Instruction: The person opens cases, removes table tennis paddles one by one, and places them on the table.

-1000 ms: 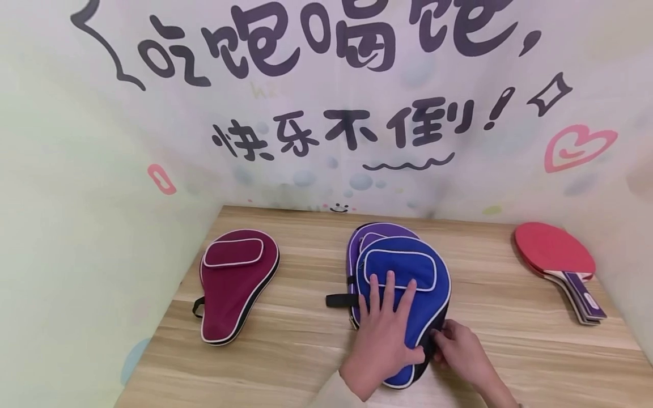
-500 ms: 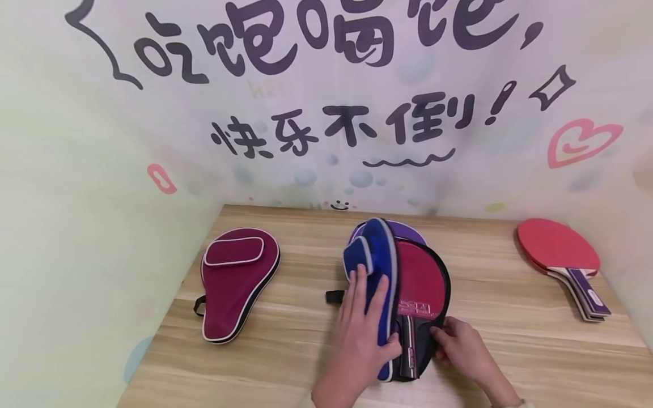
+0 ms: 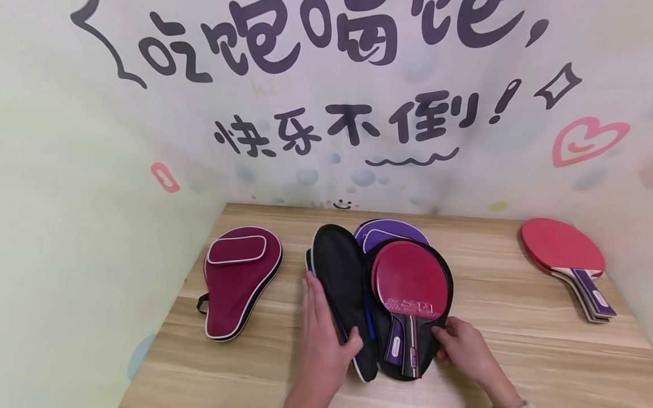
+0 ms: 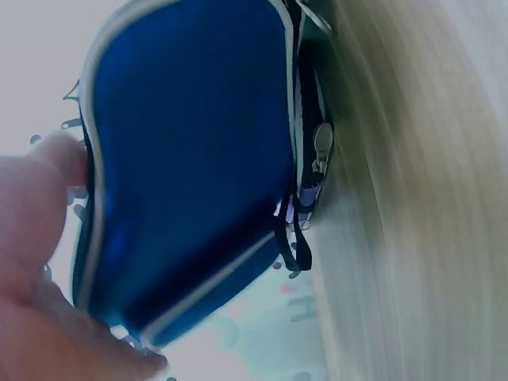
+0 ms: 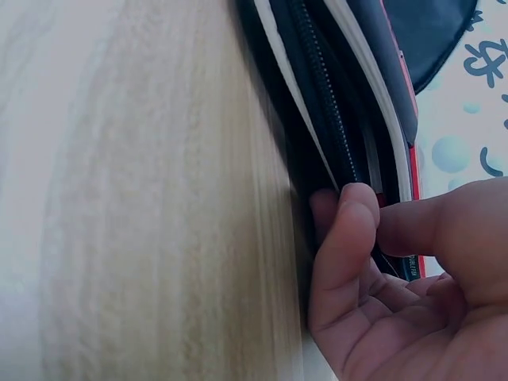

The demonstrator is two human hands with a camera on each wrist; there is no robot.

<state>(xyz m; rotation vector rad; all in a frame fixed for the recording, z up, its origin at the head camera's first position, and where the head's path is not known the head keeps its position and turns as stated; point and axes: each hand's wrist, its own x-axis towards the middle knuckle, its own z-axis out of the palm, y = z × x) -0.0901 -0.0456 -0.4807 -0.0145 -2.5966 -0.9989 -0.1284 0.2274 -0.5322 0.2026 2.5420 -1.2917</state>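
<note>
While the blue case (image 3: 336, 277) lay unfolded over the purple case (image 3: 393, 228), the left hand (image 3: 320, 351) had its straight, unclenched fingers against the outside of the blue case's tilted cover, thumb at the edge. At the blue case's right rim, the right hand (image 3: 464, 348) pinched the border between thumb and fingers. Inside the blue case rested a red paddle (image 3: 410, 277), dark-handled, partly covering a second paddle (image 3: 394, 343) with a purple handle. Left of the blue case lay a maroon case (image 3: 240, 283); well to the blue case's right, stacked paddles (image 3: 561, 246) lay on the wooden table (image 3: 484, 266).
</note>
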